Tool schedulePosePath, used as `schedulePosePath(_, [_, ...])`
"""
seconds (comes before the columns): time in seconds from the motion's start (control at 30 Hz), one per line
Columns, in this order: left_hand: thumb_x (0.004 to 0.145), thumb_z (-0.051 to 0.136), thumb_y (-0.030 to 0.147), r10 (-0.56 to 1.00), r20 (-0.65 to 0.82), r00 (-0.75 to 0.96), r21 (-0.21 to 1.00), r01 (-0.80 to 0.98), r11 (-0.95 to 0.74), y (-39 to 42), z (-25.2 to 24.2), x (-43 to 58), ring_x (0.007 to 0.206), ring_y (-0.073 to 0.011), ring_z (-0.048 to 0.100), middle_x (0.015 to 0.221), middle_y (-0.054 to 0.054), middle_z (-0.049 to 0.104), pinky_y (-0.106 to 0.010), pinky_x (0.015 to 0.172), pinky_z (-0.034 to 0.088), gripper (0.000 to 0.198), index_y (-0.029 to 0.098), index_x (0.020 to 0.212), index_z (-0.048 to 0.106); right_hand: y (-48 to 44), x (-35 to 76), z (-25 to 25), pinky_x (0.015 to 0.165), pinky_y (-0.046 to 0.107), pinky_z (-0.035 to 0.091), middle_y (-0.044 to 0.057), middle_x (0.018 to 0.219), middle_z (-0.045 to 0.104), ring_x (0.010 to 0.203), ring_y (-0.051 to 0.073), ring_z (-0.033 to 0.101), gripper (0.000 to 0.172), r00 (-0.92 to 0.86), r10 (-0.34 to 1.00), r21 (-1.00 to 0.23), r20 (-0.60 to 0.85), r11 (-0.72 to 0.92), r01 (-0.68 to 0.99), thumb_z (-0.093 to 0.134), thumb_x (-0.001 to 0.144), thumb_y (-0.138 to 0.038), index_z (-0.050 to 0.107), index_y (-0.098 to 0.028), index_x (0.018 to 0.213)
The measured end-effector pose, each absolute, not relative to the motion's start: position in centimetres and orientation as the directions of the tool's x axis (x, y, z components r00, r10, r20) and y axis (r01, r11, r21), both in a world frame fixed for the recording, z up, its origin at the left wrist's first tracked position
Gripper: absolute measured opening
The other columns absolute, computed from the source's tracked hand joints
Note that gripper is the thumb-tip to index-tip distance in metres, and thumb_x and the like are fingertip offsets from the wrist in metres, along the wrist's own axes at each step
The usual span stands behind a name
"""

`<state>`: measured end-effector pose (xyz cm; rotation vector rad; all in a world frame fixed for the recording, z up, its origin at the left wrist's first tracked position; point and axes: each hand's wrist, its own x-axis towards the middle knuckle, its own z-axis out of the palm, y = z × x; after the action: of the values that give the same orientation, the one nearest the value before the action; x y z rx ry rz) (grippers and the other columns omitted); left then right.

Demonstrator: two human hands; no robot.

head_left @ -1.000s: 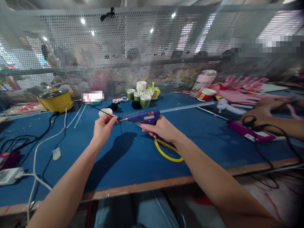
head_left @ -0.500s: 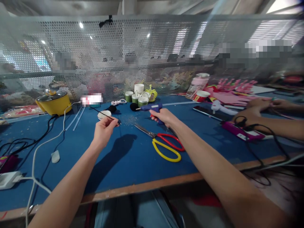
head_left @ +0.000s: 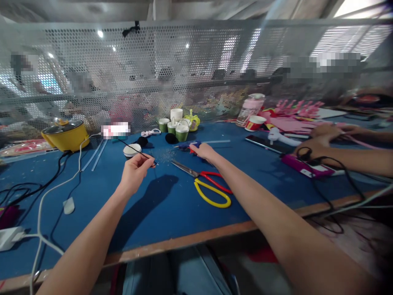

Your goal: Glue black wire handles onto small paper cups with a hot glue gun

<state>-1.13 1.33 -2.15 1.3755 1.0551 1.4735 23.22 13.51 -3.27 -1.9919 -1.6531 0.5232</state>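
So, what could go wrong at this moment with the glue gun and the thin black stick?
1. The right hand holds the glue gun with its nozzle near the black pompom; glue may smear it.
2. The scissors lie under the right forearm; a lowered arm may hit them.
3. The left hand only pinches the black stick, so it may slip.

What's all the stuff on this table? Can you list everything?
table: one, blue, under everything
glue gun: one, blue, middle back
scissors: one, red and yellow handles, middle
thin black stick: one, black, left of middle
pot: one, yellow, far left
cups: several, green and white, back middle
fluffy balls: two, black, near cups
phone: one, dark, right
co-worker's hands: two, far right
left hand: pinches thin black stick
right hand: touches glue gun
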Motion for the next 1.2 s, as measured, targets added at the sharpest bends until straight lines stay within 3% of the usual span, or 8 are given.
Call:
schedulePosePath(0.2, [0.067,0.062,0.030,0.957,0.290,-0.023,0.956,-0.029,-0.291,1.3,-2.1,-1.0,0.037,-0.0022,0.032,0.055,0.002,0.056,-0.018,0.036,0.021,0.016,0.014,0.066,0.057,11.9,21.6,-1.5,0.078,0.035,0.039,0.027,0.103,0.057,0.106,0.035,0.049,0.027,0.198,0.974,-0.467,0.110,-0.125,0.875,0.062,0.071,-0.031,0.062,-0.006,0.081])
schedulePosePath(0.3, [0.067,0.062,0.029,0.961,0.275,0.025,0.961,-0.036,-0.274,1.0,-2.1,-0.9,0.038,-0.0022,0.032,0.055,0.002,0.056,-0.017,0.036,0.021,0.016,0.014,0.066,0.057,9.6,20.0,0.3,0.080,0.033,0.038,0.018,0.104,0.059,0.103,0.028,0.050,0.025,0.036,0.990,-0.473,0.133,0.032,0.880,0.058,0.075,-0.035,0.062,-0.011,0.082])
schedulePosePath(0.37, [0.068,0.062,0.030,0.961,0.266,0.079,0.964,-0.038,-0.264,0.8,-2.0,-0.8,0.038,-0.0023,0.032,0.055,0.001,0.056,-0.017,0.036,0.021,0.017,0.014,0.067,0.057,7.8,18.7,1.3,0.069,0.026,0.042,0.007,0.084,0.064,0.082,0.018,0.058,0.028,-0.159,0.984,-0.535,0.085,0.180,0.826,0.055,0.075,-0.044,0.062,-0.017,0.076])
schedulePosePath(0.47, [0.068,0.063,0.030,0.959,0.227,0.171,0.973,-0.008,-0.229,0.5,-2.0,-0.6,0.038,-0.0025,0.032,0.055,0.001,0.057,-0.017,0.037,0.021,0.017,0.014,0.067,0.058,5.5,17.1,2.0,0.056,0.022,0.042,0.003,0.077,0.061,0.068,0.011,0.055,0.030,-0.611,0.790,-0.829,0.056,0.378,0.412,0.052,0.076,-0.044,0.060,-0.015,0.080])
schedulePosePath(0.7, [0.064,0.066,0.030,0.917,0.119,0.380,0.989,0.041,-0.145,0.0,-2.0,-0.4,0.038,-0.0027,0.031,0.053,0.002,0.056,-0.018,0.037,0.020,0.018,0.013,0.068,0.061,3.5,15.8,0.6,0.052,0.017,0.039,-0.001,0.078,0.057,0.063,0.006,0.052,0.029,-0.704,0.703,-0.971,0.095,0.223,0.091,0.063,0.071,-0.025,0.055,-0.016,0.097])
schedulePosePath(0.83, [0.066,0.066,0.031,0.860,0.043,0.508,0.998,0.022,-0.062,-0.4,-1.9,-0.6,0.039,-0.0020,0.032,0.055,0.001,0.057,-0.018,0.038,0.020,0.020,0.012,0.070,0.062,3.5,15.8,-0.2,0.049,0.017,0.038,-0.004,0.067,0.055,0.053,0.004,0.049,0.024,-0.777,0.622,-0.995,0.100,0.048,-0.090,0.065,0.070,-0.027,0.054,-0.015,0.088])
schedulePosePath(1.0, [0.061,0.071,0.030,0.786,-0.029,0.617,0.994,-0.067,0.089,-0.9,-1.5,-0.6,0.042,-0.0038,0.040,0.053,-0.001,0.059,-0.017,0.039,0.021,0.021,0.011,0.063,0.062,3.5,16.2,-0.2,0.048,0.017,0.038,-0.002,0.065,0.057,0.055,0.006,0.052,0.029,-0.898,0.434,-0.990,0.075,-0.078,-0.121,0.070,0.066,-0.029,0.054,-0.013,0.084])
schedulePosePath(1.2, [0.060,0.073,0.030,0.830,0.038,0.557,0.927,-0.329,0.179,-0.8,-1.1,-1.0,0.032,0.0018,0.025,0.049,0.003,0.055,-0.015,0.036,0.015,0.023,0.013,0.064,0.058,3.3,16.1,-0.1,0.050,0.017,0.041,-0.002,0.072,0.055,0.059,0.006,0.052,0.043,-0.801,0.593,-0.986,0.087,-0.066,-0.156,0.068,0.067,-0.035,0.052,-0.015,0.102])
